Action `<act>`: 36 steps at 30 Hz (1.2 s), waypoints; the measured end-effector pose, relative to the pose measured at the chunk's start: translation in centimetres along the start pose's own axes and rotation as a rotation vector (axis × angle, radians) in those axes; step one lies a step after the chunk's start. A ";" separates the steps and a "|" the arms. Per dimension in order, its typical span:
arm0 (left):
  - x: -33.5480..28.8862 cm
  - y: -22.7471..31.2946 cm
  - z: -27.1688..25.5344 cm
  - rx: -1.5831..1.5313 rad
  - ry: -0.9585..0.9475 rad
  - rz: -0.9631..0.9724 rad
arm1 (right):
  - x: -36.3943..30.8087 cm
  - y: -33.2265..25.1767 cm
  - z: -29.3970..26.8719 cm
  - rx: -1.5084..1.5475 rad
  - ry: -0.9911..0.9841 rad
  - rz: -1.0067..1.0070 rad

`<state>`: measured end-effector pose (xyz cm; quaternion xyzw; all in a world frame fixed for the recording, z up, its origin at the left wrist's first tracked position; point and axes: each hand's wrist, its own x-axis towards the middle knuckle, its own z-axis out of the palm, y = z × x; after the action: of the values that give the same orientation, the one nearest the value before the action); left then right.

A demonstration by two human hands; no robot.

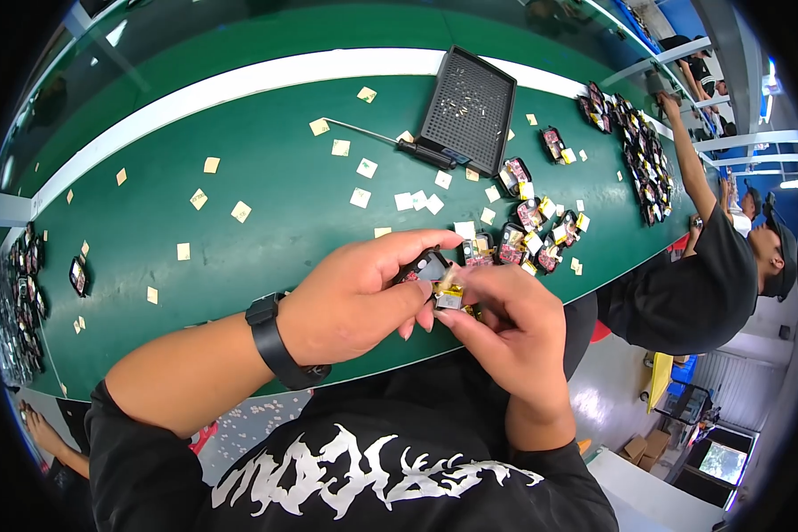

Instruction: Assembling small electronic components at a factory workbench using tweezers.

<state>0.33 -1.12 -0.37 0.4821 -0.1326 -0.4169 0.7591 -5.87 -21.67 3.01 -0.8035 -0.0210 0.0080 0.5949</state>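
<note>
Casing (426, 265), black, over the near side of a green table (284, 177), in front of the chest; clamped between thumb and fingers of the left hand (355, 293); just beside it, a silver piece (449, 301) with yellow tape, pinched in the right hand (514, 324); cannot tell whether joined to the casing, with fingertips in the way; best to brace the casing by its rim and keep fingers off the inside; guide the piece with light pressure, without bending or tugging; keep both low over the table, to soften any drop.

On the green surface, pale paper squares (240, 211) lying scattered; near the far edge, a black tray (465, 146) with small bits in it; at its near end, a screwdriver (427, 154); just beyond the hands, a loose cluster of units (512, 242); farther right, a dense bank of units (645, 164); another stack (27, 301) at far left; to the right, a co-worker in black (683, 293), arm outstretched; behind, a pale floor (594, 390) and cardboard boxes (656, 443).
</note>
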 end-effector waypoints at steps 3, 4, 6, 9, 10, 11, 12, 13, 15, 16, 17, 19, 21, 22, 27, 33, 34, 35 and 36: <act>0.1 0.1 0.3 0.049 0.046 -0.035 | 0.6 0.4 -0.4 -0.389 -0.056 -0.308; 0.1 0.1 0.3 0.096 0.062 -0.039 | 0.7 0.4 -0.4 -0.389 -0.055 -0.306; 0.0 0.2 0.4 0.144 0.076 -0.044 | 0.9 0.5 -0.6 -0.421 -0.036 -0.341; -0.2 0.7 0.8 0.269 0.080 -0.016 | 0.3 0.6 -0.1 -0.117 -0.033 0.053; -0.3 0.8 0.9 0.326 0.103 -0.004 | 0.2 0.6 0.3 -0.116 -0.033 0.053; -0.4 0.9 0.9 0.383 0.127 0.009 | 0.2 0.6 0.8 -0.015 0.016 0.095; -0.3 0.5 0.9 0.382 0.126 0.009 | 0.1 0.5 1.0 0.086 0.065 0.136; -0.3 -0.2 0.8 0.413 0.128 0.093 | 0.1 0.4 1.0 0.085 0.064 0.136; -0.3 -0.6 0.6 0.441 0.129 0.178 | 0.1 0.1 1.1 0.019 0.035 0.120; -0.3 -0.5 0.5 0.445 0.118 0.155 | 0.1 0.1 1.1 0.020 0.034 0.120; -0.3 -0.5 0.5 0.448 0.106 0.133 | 0.1 0.1 1.2 -0.028 0.041 0.118; -0.2 -0.9 0.6 0.441 0.097 0.180 | 0.2 0.2 1.2 -0.075 0.048 0.116; -0.1 -1.4 0.5 0.435 0.088 0.228 | 0.5 0.5 1.1 -0.060 0.040 0.077; -0.1 -1.7 0.3 0.416 0.067 0.234 | 0.5 0.3 1.1 -0.059 0.039 0.077; 0.0 -1.3 0.2 0.384 0.016 0.172 | 0.5 0.4 1.0 0.115 0.063 0.149; 0.0 -1.4 0.1 0.316 -0.045 0.212 | 0.7 0.9 0.7 -0.047 0.024 0.039; 0.0 -1.5 0.1 0.313 -0.048 0.219 | 0.8 0.7 0.7 -0.046 0.024 0.040; 0.0 -1.5 0.1 0.309 -0.051 0.225 | 0.8 0.5 0.6 -0.010 0.014 0.084; -0.1 -1.3 0.1 0.309 -0.052 0.224 | 0.9 0.2 0.5 0.028 0.003 0.129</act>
<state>-0.50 -1.35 -1.36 0.5641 -0.2674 -0.3170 0.7140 -4.96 -21.17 2.68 -0.7949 0.0319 0.0453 0.6043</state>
